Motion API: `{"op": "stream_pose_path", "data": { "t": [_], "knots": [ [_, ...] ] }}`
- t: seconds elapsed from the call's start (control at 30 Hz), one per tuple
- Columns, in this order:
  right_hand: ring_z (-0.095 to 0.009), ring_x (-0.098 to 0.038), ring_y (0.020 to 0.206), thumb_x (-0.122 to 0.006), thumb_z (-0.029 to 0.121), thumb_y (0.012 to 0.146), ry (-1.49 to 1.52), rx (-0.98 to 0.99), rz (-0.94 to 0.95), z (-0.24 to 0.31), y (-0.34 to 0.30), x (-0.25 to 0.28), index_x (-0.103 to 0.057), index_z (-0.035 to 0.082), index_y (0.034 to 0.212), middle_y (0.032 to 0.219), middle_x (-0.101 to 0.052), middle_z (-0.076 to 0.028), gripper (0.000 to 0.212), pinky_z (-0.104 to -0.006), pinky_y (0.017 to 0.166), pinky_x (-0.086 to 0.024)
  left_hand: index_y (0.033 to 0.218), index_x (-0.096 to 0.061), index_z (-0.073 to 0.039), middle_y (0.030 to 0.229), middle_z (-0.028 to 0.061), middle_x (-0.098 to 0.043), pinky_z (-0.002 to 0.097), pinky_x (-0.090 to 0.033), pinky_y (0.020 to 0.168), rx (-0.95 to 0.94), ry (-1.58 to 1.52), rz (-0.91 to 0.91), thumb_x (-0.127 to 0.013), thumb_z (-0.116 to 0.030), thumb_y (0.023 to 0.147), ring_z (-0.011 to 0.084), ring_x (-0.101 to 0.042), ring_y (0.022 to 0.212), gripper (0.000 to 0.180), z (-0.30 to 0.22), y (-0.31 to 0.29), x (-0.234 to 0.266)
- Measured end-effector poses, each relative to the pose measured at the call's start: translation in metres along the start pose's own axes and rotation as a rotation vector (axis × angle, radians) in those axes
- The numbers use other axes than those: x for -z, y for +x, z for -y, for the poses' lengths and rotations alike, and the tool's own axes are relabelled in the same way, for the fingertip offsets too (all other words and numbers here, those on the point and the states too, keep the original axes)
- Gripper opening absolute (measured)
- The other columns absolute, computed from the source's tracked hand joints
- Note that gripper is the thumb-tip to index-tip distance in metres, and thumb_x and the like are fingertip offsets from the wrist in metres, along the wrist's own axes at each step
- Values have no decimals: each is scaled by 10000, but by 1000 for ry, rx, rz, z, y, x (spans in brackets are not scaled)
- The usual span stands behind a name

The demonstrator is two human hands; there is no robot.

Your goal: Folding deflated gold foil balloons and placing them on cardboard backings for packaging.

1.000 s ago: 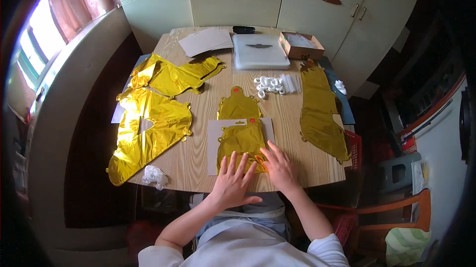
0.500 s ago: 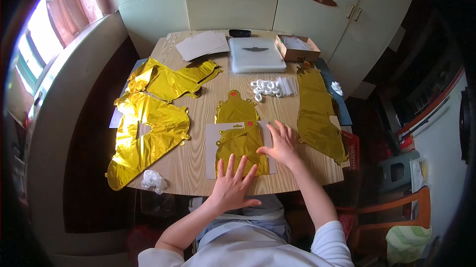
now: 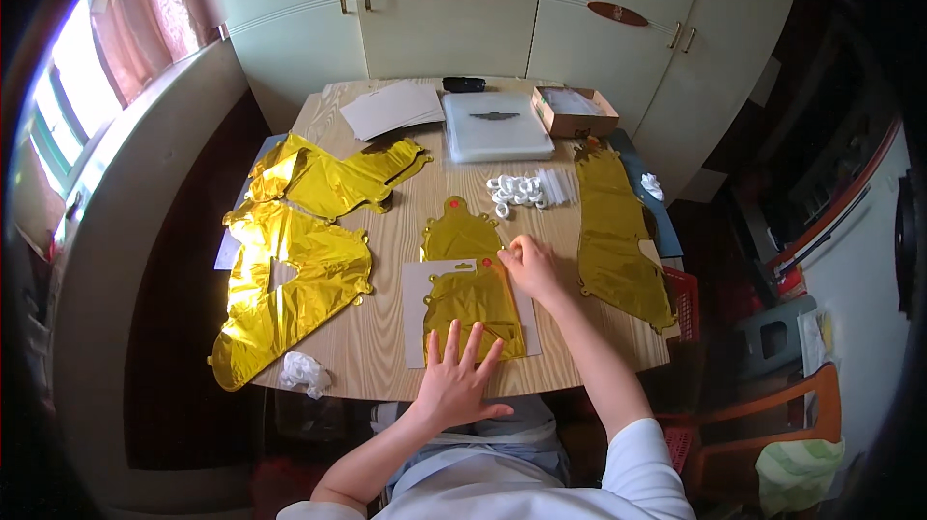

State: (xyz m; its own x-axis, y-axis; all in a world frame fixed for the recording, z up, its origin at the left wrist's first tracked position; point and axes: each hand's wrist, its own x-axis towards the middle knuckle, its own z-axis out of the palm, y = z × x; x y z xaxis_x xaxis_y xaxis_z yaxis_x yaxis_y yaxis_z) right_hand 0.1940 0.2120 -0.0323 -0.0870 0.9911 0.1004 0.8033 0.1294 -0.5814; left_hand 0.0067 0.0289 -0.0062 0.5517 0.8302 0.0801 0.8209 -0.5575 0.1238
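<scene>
A flat gold foil balloon [image 3: 462,228] lies in the middle of the near table, its upper part reaching past a grey card [image 3: 413,312]. Its lower part rests folded over the card's front, with a red spot near the top right corner. My left hand [image 3: 459,380] is open, fingers spread, its fingertips pressing on the foil's lower edge. At the right side, by the card's top corner, my right hand [image 3: 531,269] has its fingers closed in a pinch on the foil's edge; the fingertips partly hide the grip.
More gold foil balloons [image 3: 299,254] lie at left, another [image 3: 618,240] at right. Behind are white rings [image 3: 517,192], clear short tubes [image 3: 557,186], a stack of clear bags [image 3: 497,139], grey cards [image 3: 386,110] and a cardboard box [image 3: 576,122]. Crumpled white tissue [image 3: 304,373] sits at the front left edge.
My right hand has moved up from the card's right side to its top corner, and its spread fingers have closed. My left hand stays flat in place. The view has tilted slightly.
</scene>
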Motion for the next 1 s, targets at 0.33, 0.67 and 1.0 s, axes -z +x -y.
{"op": "stream_pose_path", "data": {
  "t": [0.33, 0.67, 1.0],
  "knots": [
    [-301, -654, 775, -809, 252, 710, 210, -7, 141, 19, -11, 8, -511, 19, 1140, 857, -651, -128, 572, -401, 684, -518, 1478, -337, -165, 1505, 231, -298, 701, -167, 1059, -4, -2, 1, -488, -823, 718, 511, -227, 1380, 1017, 0, 0, 5],
    [-316, -532, 1034, -726, 265, 760, -115, 334, -161, -25, 7, -12, -578, 70, 965, 965, -606, -150, 320, -423, 904, -427, 1480, -329, -163, 1509, 230, -293, 720, -156, 1051, -8, 19, 15, -479, -823, 727, 509, -227, 1381, 1012, 0, 0, 5],
    [-267, -645, 954, -651, 128, 829, 305, 108, 306, -10, 19, 45, -612, 45, 1095, 1041, -676, -143, 281, -359, 847, -496, 1491, -315, -171, 1518, 225, -283, 726, -166, 1045, -15, 37, 11, -448, -828, 739, 505, -215, 1389, 1008, 0, -1, 4]
  ]
}}
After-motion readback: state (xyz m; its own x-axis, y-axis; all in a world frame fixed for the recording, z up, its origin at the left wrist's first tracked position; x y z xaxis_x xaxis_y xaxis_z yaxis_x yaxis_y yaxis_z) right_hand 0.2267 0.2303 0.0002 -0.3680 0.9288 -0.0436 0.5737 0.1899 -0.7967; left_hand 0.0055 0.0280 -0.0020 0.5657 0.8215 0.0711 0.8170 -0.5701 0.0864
